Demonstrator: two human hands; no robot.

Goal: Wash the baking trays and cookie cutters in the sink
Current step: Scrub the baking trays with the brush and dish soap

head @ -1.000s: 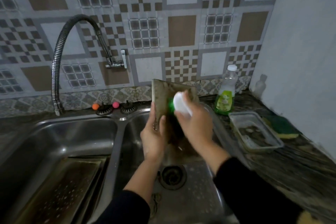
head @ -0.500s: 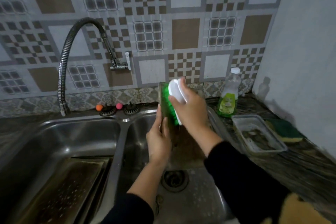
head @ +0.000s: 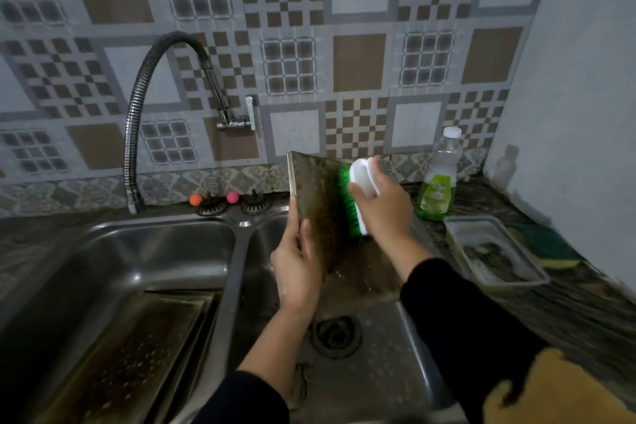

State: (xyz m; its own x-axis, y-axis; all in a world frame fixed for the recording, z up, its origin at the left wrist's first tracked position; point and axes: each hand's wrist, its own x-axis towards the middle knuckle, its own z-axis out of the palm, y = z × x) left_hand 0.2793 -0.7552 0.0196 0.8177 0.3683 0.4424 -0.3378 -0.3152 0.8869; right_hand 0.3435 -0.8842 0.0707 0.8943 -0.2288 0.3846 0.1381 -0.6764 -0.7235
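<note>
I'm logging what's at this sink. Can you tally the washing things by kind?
Baking trays: 2, one held upright, at least one lying in the left basin
Scrub brushes: 1
Soap bottles: 1
Sponges: 1
Plastic containers: 1
Total: 6

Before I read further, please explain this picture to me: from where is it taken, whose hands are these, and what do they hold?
There is no machine here. A camera worn on a person's head looks down at a double sink. The left hand holds a dirty baking tray upright over the right basin. The right hand grips a scrubbing brush, its green bristles against the tray. More trays lie in the left basin. On the counter stand a soap bottle, a plastic container and a sponge.
</note>
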